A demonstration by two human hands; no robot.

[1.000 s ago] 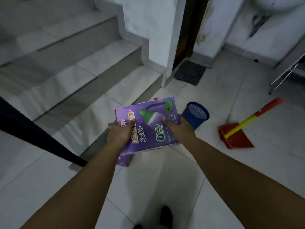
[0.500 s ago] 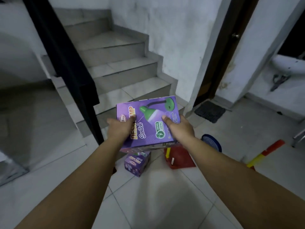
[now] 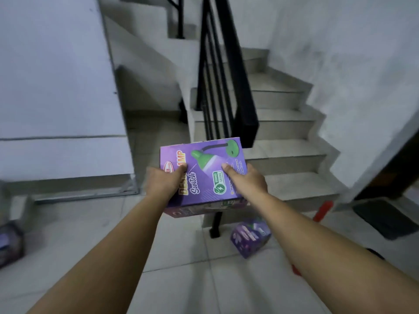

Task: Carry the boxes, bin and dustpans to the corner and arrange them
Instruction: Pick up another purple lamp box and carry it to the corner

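Note:
A purple desk-lamp box [image 3: 204, 175] is held flat in front of me, above the tiled floor. My left hand [image 3: 164, 181] grips its left edge with the thumb on top. My right hand [image 3: 246, 181] grips its right edge, thumb pressed on the printed face. A smaller purple box [image 3: 250, 237] lies tilted on the floor by the foot of the stair rail. A red dustpan handle [image 3: 323, 210] shows past my right forearm, and a red bit of dustpan [image 3: 295, 269] peeks below that arm. The bin is out of view.
Stairs [image 3: 283, 137] rise straight ahead with a black railing [image 3: 226, 87] whose post stands on the floor. A white wall panel [image 3: 59, 98] fills the left. A dark mat [image 3: 390, 219] lies at right. A dark bag-like object [image 3: 9, 242] sits at the far left edge.
My view has swung left: the stairs and railing now sit centre and right, the left wall has come in. The box stays held in both hands. The blue bin has left the view.

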